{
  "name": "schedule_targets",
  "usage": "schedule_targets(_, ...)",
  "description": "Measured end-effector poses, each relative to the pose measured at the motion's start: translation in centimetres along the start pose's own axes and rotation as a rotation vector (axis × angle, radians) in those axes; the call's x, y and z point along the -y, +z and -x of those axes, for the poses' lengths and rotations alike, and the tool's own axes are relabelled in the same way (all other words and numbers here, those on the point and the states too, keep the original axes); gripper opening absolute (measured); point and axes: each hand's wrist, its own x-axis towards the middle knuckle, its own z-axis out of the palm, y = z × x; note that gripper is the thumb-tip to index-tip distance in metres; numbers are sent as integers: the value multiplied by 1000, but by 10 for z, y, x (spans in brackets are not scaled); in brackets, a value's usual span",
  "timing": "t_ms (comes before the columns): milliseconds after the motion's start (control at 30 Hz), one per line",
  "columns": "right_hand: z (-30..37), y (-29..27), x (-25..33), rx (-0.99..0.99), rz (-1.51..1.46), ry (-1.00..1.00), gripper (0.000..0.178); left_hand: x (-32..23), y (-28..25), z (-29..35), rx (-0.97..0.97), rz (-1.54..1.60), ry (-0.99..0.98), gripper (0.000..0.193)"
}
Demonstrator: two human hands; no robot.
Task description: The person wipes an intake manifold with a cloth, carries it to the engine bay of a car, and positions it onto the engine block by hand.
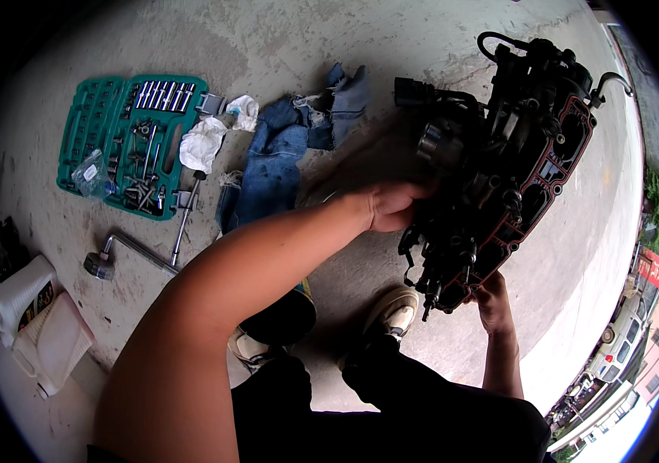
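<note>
A black engine intake manifold (491,147), with a reddish gasket line round its row of ports, is tilted in front of me at the right. My left hand (397,205) grips its left side, the fingertips hidden behind dark parts. Under the manifold's lower end, my right hand (490,299) is closed round the edge, its fingers partly covered by the part. A hose and a hooked pipe stick out at the top of the manifold.
On the concrete floor at left lies an open green socket set case (171,147), beside white rags (203,144) and torn denim cloth (274,166). A ratchet (183,220), a bent wrench (140,251) and plastic jugs (52,339) lie nearer. A dark bucket (287,315) stands between my feet.
</note>
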Motion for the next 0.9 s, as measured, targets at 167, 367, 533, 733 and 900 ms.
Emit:
schedule_targets(167, -1, -6, -7, 47, 64, -31, 53, -2, 3, 3, -1, -14, 7, 40)
schedule_targets(367, 0, -6, -8, 38, 49, -44, 54, -2, 11, 1, -19, -66, 6, 40)
schedule_targets(533, 0, -1, -2, 26, 67, -39, 56, -1, 11, -1, -31, -82, 9, 39)
schedule_targets(733, -1, 0, 0, -2, -10, 9, 51, 11, 9, -6, -105, -78, 70, 36)
schedule_targets(900, -1, -5, -7, 3, -4, 8, 52, 20, 10, -3, -528, -539, 91, 32)
